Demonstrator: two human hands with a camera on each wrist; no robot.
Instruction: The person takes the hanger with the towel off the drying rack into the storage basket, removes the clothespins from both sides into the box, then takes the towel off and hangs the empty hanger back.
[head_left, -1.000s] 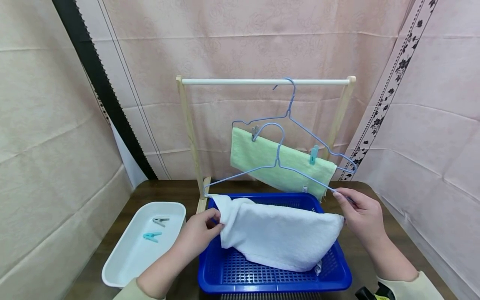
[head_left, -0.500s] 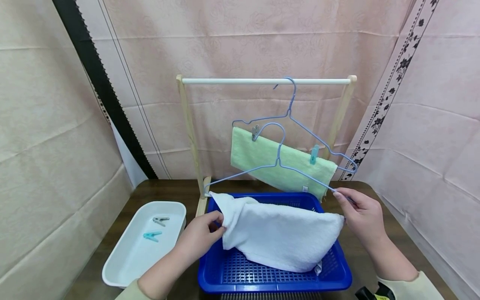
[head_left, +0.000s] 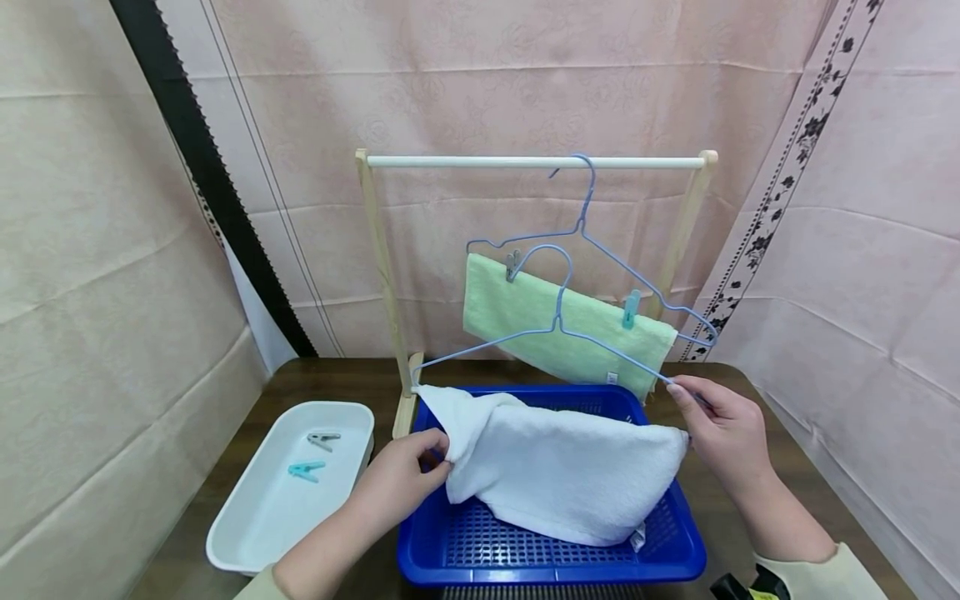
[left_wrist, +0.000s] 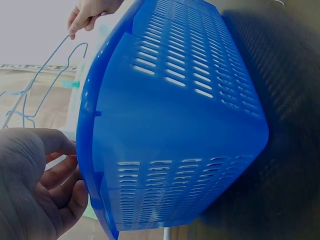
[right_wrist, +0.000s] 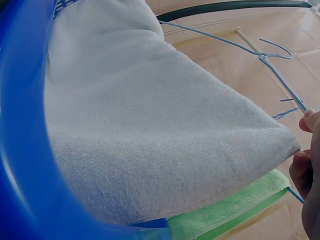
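A folded white towel lies across a blue hanger over the blue basket. My left hand pinches the towel's left edge; in the left wrist view the basket rim hides that fold. With my right hand I hold the right end of the light blue wire hanger, its hook pointing up. The right wrist view shows the towel's corner right at my right fingertips. Behind, a green towel hangs from a second blue hanger, with a grey clothespin and a teal clothespin on it.
A wooden rack with a white bar stands at the back and carries the second hanger. At the left, a white tray holds a grey clothespin and a teal clothespin. Cloth walls surround the brown table.
My left hand has shifted slightly right and down with the towel's left edge, and the towel's upper left corner sits a little higher. My right hand and the hanger stay nearly still.
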